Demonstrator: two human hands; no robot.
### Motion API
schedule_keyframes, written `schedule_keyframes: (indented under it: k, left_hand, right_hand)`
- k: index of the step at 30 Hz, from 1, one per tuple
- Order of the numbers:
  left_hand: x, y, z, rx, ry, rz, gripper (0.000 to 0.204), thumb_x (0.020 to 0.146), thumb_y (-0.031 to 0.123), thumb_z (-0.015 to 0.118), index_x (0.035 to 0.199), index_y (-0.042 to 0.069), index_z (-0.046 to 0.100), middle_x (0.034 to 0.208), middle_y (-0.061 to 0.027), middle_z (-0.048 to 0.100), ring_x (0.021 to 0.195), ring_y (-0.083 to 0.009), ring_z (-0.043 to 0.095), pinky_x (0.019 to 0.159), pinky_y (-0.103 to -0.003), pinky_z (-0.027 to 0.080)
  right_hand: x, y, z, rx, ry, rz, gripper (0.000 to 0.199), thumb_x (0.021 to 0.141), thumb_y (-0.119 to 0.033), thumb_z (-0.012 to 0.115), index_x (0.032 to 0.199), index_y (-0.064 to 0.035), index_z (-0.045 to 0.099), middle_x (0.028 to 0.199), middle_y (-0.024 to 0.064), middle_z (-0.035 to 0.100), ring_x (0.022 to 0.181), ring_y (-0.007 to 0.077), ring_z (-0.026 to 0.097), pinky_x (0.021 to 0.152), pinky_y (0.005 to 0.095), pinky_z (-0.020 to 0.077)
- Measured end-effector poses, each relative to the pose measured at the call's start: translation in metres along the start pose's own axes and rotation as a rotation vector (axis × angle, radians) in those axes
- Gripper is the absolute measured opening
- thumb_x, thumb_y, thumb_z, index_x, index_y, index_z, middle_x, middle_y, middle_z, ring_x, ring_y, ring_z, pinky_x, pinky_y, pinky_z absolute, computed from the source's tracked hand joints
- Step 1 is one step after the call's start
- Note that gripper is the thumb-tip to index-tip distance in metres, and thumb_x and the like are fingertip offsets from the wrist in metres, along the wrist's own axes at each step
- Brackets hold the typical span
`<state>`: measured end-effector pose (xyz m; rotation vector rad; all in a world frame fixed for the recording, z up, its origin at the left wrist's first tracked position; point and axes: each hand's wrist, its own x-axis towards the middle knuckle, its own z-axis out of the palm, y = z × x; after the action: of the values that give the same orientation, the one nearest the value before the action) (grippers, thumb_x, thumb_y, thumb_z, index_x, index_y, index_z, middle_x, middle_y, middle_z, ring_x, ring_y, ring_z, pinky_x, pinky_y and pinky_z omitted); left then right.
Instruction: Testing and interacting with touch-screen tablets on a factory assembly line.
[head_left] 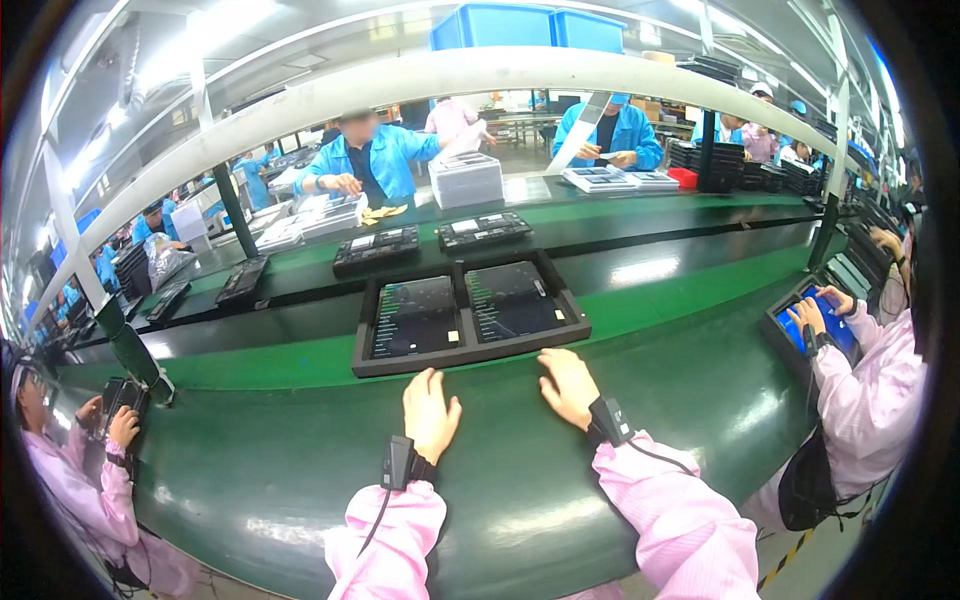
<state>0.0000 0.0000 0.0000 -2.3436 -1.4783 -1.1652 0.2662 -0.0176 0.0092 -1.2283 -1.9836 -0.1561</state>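
Observation:
A black two-compartment tray (460, 358) rests on the green work surface in front of me. It holds a left tablet (412, 315) and a right tablet (510, 300), both face up with dark screens; a small pale square shows on each. My left hand (430, 415) lies just short of the tray's near edge, its fingers stretched forward and nothing in it. Near the tray's front right part is my right hand (570, 388), empty, fingers extended. Whether the fingertips touch the tray, I cannot tell.
Beyond run a green conveyor belt (640, 300) and more trays, including a black tray (376, 248). Co-workers in pink sit at both sides; the right one handles a blue-screened tablet (825, 320). Across the line, people in blue handle a white stack (466, 180). A post (132, 350) stands left.

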Motion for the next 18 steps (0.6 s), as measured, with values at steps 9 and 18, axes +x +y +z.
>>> schedule_keyframes:
  k: [9, 18]
  left_hand:
    - [-0.042, 0.058, -0.017, -0.272, -0.250, 0.240, 0.050, 0.080, 0.009, 0.061, 0.127, -0.001, 0.046, 0.128, -0.0181, 0.051, 0.120, -0.0336, 0.047, 0.102, -0.043, 0.036]
    - [-0.039, 0.063, -0.015, -0.321, -0.316, 0.178, 0.051, 0.083, 0.010, 0.058, 0.131, 0.000, 0.043, 0.131, -0.0175, 0.049, 0.122, -0.0327, 0.045, 0.104, -0.042, 0.034]
  right_hand:
    - [-0.035, -0.076, 0.013, 0.096, -0.269, -0.176, 0.040, 0.088, -0.018, 0.054, 0.124, 0.0000, 0.049, 0.128, 0.0174, 0.050, 0.121, 0.0331, 0.045, 0.103, 0.0429, 0.0341]
    - [-0.034, -0.068, 0.003, 0.127, -0.296, -0.175, 0.041, 0.086, -0.018, 0.054, 0.123, -0.0006, 0.050, 0.130, 0.0165, 0.048, 0.121, 0.0326, 0.044, 0.103, 0.0433, 0.0340]
